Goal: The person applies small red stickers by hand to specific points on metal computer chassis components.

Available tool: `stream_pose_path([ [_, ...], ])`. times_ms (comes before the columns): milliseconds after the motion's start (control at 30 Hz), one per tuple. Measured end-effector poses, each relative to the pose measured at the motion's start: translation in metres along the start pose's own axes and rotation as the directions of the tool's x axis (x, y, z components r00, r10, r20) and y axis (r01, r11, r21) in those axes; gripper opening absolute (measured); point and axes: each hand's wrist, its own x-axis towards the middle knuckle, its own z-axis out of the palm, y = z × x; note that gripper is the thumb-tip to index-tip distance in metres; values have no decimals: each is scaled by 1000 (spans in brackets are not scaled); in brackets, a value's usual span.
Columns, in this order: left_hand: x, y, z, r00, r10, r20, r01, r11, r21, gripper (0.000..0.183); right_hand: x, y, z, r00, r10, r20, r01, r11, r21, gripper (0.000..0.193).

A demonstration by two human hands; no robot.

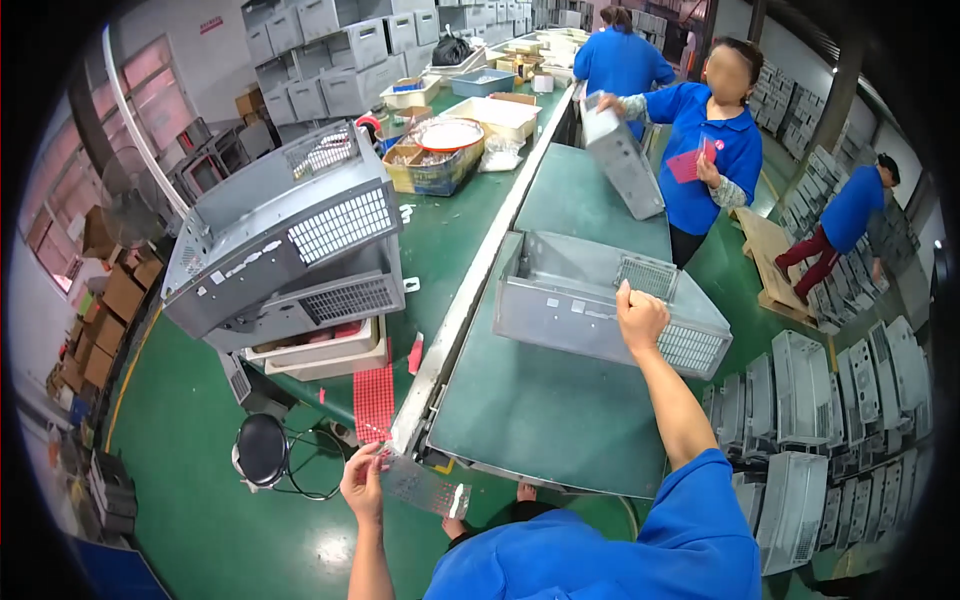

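Observation:
In the head view my left hand [362, 482] pinches the edge of a clear plastic sheet [425, 488] with small reddish marks, low beside the near corner of the conveyor belt. My right hand [641, 318] is closed, thumb up, at the vented side of an open grey metal housing [575, 318] lying on the green belt [540, 415]. Whatever its fingers hold is too small or hidden to name. A red gridded sheet [374, 400] hangs over the edge of the side table to the left, above my left hand.
Grey housings [280, 250] are stacked on white trays [320, 362] at the left. A round black stool [262, 450] stands below. Across the belt, a co-worker [705, 135] holds another housing [622, 165] and a red sheet [688, 165]. Rows of housings [800, 390] fill the right.

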Motion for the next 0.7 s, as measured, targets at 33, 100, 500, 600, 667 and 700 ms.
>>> stream_pose_path([
  [33,-2,0,-1,999,-37,16,38,999,-9,4,-5,1,0,1000,5,6,-5,1000,4,41],
  [100,0,-3,-1,996,-75,47,75,997,3,4,-11,3,-3,1000,12,16,-12,1000,0,43],
  [500,53,121,91,627,513,587,-411,857,-310,14,18,-92,-126,881,228,414,-234,972,-37,48],
  [600,61,135,99,533,657,534,-535,750,-389,17,21,-111,-156,812,260,522,-284,958,-36,50],
  [667,55,137,95,537,638,551,-521,765,-378,17,16,-118,-169,746,276,606,-284,955,-86,50],
  [700,55,144,90,467,682,562,-565,719,-404,17,17,-123,-174,728,278,627,-294,952,-80,51],
])
